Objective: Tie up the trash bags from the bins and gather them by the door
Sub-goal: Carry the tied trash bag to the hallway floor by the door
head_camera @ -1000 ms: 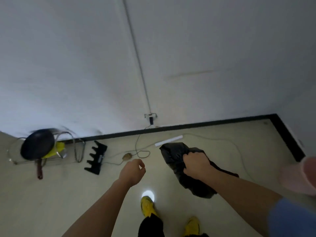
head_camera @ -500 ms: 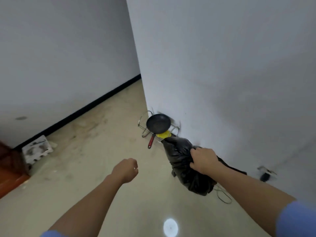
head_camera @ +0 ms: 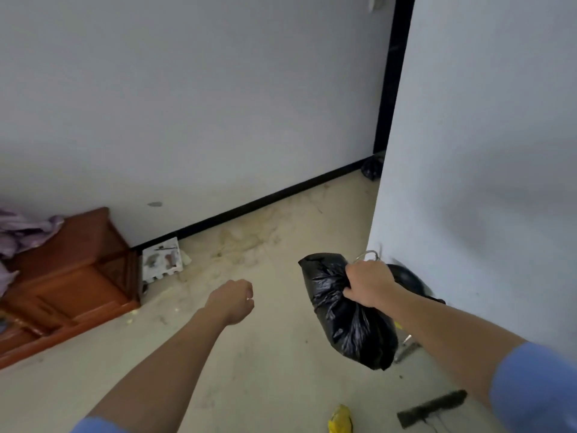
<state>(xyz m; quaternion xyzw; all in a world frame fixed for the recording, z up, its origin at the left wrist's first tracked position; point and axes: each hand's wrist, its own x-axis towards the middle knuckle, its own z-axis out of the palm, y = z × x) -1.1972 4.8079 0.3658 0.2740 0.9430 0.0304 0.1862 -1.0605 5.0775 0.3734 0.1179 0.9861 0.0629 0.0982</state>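
Black plastic out in front: the right hand (head_camera: 368, 284) has its fingers clenched tight round the gathered neck of a trash bag (head_camera: 349, 320), and the bag hangs full and lumpy below the fist, clear of the beige floor (head_camera: 265, 354), right of centre and near the white wall corner (head_camera: 468, 182). Over on the other side, the left hand (head_camera: 232, 301) is out at the same height, fingers curled into a loose fist with nothing in them, well apart from the bag.

Just behind the right hand, a dark pan (head_camera: 409, 279) and a loop of wire rack (head_camera: 370, 254) peek out against the wall's foot. Far down the passage, where the black skirting (head_camera: 265, 201) meets the corner, a second small black bag (head_camera: 371, 168) sits on the floor.

Left side now: a reddish wooden cabinet (head_camera: 71, 270) with purple cloth (head_camera: 22, 232) heaped on top, and a white foam block (head_camera: 162, 259) just beside it against the wall. Near the bottom edge, a yellow shoe (head_camera: 340, 418) and a dark brush head (head_camera: 432, 407).
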